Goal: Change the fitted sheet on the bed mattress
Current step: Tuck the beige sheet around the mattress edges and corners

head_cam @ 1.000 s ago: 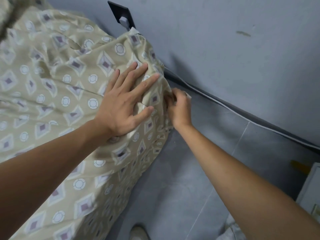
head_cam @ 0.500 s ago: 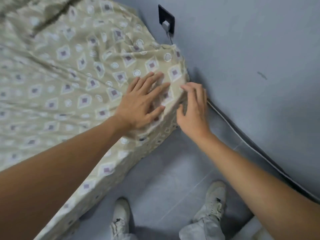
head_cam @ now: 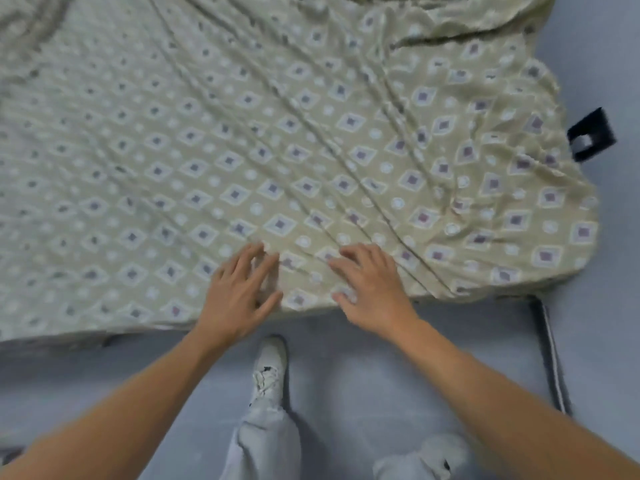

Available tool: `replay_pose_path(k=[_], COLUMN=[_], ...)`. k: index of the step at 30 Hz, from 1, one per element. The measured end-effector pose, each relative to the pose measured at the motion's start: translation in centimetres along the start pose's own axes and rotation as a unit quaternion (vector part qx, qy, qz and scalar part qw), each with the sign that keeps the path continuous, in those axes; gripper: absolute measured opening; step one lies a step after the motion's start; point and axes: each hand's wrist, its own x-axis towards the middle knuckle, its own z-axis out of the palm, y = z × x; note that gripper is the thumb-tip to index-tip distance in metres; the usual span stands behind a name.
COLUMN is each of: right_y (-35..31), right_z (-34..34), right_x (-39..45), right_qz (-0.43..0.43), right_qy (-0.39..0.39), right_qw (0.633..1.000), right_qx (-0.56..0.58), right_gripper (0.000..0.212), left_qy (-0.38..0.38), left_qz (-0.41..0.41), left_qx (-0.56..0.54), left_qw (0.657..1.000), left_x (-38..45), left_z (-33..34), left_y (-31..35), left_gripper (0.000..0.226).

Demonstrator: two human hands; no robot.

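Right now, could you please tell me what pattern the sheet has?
The sheet is beige with white diamonds and dots, head view.

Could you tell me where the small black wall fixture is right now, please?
In the head view, the black wall fixture sits at the far right on the grey wall, just beyond the patterned sheet.

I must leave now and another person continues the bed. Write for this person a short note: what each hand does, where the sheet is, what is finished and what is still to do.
Left hand: open, fingers spread, resting flat on the beige fitted sheet with diamond and circle print near the bed's near edge.
Right hand: open, flat on the same sheet, just beside the left.
Sheet: spread over the mattress top; the right-hand corner looks covered.
Done: sheet laid out, near right corner on.
Left: long diagonal wrinkles run across the top, and loose fabric is bunched at the far right; smooth these. The other corners are out of view, so check them.
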Motion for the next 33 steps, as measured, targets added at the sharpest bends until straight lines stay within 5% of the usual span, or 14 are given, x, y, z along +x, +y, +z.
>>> replay_pose_path(k=[4, 11, 14, 18, 25, 33], right_y=[-8.7, -12.7, -15.0, -19.8, -35.8, -54.4], right_z=[5.1, 8.8, 8.9, 10.1, 18.3, 26.9], right_x=[3.4, 4.0, 4.7, 6.9, 14.8, 24.1], right_qz=[-0.107, -0.066, -0.078, -0.082, -0.211, -0.296], right_qy=[-0.059, -0.006, -0.023, -0.065, -0.183, -0.244], right_qw=[0.992, 0.996, 0.994, 0.991, 0.956, 0.916], right_qx=[-0.041, -0.067, -0.074, -0.079, -0.091, -0.120], right_gripper=[0.040, 0.021, 0.019, 0.028, 0.057, 0.060], left_qy=[0.043, 0.085, 0.085, 0.080, 0.056, 0.047], left_qz=[-0.034, -0.019, -0.018, -0.144, -0.332, -0.419], left_qx=[-0.006, 0.002, -0.019, -0.058, -0.111, -0.176], left_qw=[0.998, 0.996, 0.996, 0.985, 0.935, 0.889], left_x=[-5.7, -7.8, -7.4, -10.4, -19.0, -28.5], left_z=[0.0, 1.9, 1.2, 0.0, -0.5, -2.4], left_y=[-7.2, -11.4, -12.2, -16.2, -32.2, -48.0], left_gripper=[0.050, 0.014, 0.017, 0.030, 0.063, 0.055])
